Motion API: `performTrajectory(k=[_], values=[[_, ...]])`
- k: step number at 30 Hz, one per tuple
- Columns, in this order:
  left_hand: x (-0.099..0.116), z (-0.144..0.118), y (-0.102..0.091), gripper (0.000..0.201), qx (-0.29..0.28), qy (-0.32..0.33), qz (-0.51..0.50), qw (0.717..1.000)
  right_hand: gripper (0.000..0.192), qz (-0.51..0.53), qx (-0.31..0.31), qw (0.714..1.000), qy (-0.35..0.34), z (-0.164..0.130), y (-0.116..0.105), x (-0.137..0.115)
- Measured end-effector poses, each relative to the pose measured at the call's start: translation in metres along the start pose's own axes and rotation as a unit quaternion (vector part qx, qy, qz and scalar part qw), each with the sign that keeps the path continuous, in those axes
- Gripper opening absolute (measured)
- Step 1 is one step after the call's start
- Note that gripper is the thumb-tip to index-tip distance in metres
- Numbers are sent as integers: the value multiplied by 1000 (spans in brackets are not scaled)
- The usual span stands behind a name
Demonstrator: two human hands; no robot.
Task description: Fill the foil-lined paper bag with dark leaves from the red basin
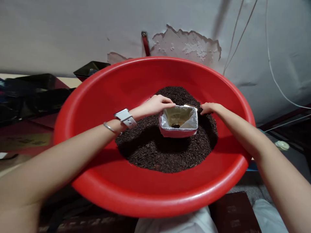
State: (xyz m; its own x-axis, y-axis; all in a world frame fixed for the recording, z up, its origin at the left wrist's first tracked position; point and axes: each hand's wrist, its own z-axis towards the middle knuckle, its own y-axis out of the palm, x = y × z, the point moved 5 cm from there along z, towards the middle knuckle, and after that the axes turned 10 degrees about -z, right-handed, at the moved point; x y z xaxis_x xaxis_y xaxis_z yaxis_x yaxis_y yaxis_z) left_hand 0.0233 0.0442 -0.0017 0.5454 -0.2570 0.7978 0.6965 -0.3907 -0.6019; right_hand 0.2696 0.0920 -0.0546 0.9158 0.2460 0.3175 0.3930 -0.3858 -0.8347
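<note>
A silver-lined bag with a pink outside (178, 132) stands open-topped over a heap of dark loose dried flakes (155, 155), which look like tea leaves. A little dark material shows at the bag's bottom. My left hand (159, 104), wearing a white watch and a bangle at the wrist, pinches the bag's upper left rim. To the right of the bag, my right hand (209, 108) is closed round something dark, low against the heap. What it grips is mostly hidden; a pale edge shows between it and the bag. The heap lies in a wide red plastic basin (155, 200).
Dark open boxes or bags (36, 82) stand left of the basin. Behind it rises a grey wall (97, 29) with peeling paint and hanging cords. A dark red box (234, 212) and white cloth (268, 215) lie below the basin's near right rim.
</note>
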Motion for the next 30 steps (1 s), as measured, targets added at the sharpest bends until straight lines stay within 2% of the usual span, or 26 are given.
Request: performTrajectory(k=[2, 5, 8, 10, 12, 14, 17, 21, 30], values=[[-2, 3, -1, 39, -16, 7, -2, 1000, 50, -20, 39, 999, 8, -3, -19, 1], [-6, 6, -3, 42, -25, 8, -18, 999, 52, 6, 189, 982, 18, -21, -59, -2], [-10, 7, -4, 44, -35, 6, -46, 998, 44, 131, 344, 929, -47, -53, -93, -19], [-12, 8, -3, 44, -45, 13, -64, 997, 36, 227, 386, 882, -148, -74, -104, -38], [-15, 9, -3, 44, -48, 20, -76, 996, 32, 297, 387, 837, -247, -91, -107, -56], [-19, 11, -4, 43, -41, 25, -83, 995, 30, 325, 363, 817, -309, -100, -104, -72], [-23, 14, -4, 41, -31, 28, -85, 996, 30, 291, 326, 831, -345, -101, -96, -86], [-24, 14, -3, 39, -32, 29, -74, 996, 28, 212, 301, 859, -354, -96, -88, -93], [-25, 14, -4, 41, -22, 33, -57, 998, 27, 205, 302, 866, -342, -97, -87, -95]])
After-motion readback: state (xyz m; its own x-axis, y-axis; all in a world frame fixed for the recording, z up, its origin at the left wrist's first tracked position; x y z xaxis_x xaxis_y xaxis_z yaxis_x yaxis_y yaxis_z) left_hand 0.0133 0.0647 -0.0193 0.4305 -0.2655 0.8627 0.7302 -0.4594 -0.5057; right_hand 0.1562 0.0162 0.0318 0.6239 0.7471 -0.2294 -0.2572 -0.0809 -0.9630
